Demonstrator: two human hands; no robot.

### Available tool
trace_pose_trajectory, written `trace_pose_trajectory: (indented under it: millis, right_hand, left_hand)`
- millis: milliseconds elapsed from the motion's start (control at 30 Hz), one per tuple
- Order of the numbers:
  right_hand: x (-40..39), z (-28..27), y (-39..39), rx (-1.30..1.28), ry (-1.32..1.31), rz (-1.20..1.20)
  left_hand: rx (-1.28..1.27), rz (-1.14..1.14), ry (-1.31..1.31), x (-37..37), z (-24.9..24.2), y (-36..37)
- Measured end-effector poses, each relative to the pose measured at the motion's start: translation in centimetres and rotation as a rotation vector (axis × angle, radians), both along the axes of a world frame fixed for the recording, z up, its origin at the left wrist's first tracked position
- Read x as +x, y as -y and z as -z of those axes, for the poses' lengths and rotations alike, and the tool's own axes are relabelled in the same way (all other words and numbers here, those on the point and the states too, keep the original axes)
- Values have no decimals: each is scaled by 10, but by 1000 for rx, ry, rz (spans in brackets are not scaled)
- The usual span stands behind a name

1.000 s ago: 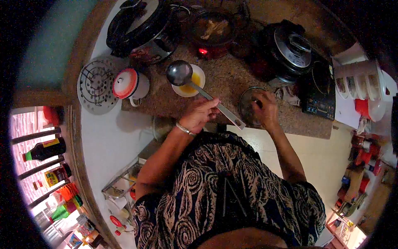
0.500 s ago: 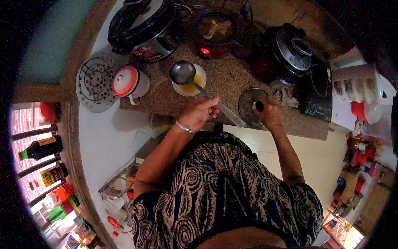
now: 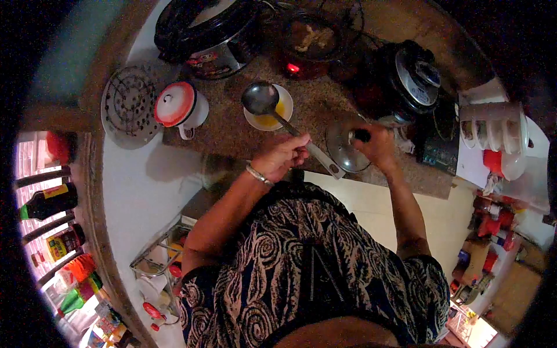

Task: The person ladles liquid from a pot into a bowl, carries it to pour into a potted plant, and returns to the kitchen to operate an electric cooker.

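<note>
My left hand is closed round the handle of a metal ladle. Its bowl hangs over a small white bowl that has yellow liquid in it and partly hides that bowl. My right hand grips the dark knob of a round glass lid, which is tilted near the front edge of the counter. The end of the ladle's handle reaches close to the lid's rim. Behind them stands a dark cooking pot without a cover, holding pale food pieces, with a red light glowing on its front.
To the left are an enamel mug with a red-and-white lid and a perforated steamer plate. A large black-lidded cooker stands at the back left. Another cooker and a dark hotplate occupy the right of the counter.
The glass lid has tilted and shifted slightly left in view, with my right hand still on its knob. The ladle stays over the small bowl; the whole view has shifted slightly.
</note>
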State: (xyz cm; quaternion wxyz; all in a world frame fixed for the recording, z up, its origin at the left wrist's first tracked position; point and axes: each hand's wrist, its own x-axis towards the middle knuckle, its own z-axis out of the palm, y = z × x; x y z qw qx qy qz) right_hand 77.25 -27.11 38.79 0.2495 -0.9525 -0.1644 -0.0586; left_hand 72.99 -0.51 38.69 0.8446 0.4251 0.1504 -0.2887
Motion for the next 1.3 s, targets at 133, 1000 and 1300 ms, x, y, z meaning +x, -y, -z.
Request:
trace_pose_trajectory:
  millis: [133,1000,1300]
  right_hand:
    - [20,-48,-44,38,70,29]
    - [166,-103,-242,-132,258,-311]
    - [181,-95,-252,-217,299,-360]
  left_hand:
    - [-11,-8,27,-4,2,-25]
    - [88,67,27,-73,-1,-144]
    - [41,86,17,-63,6,-148]
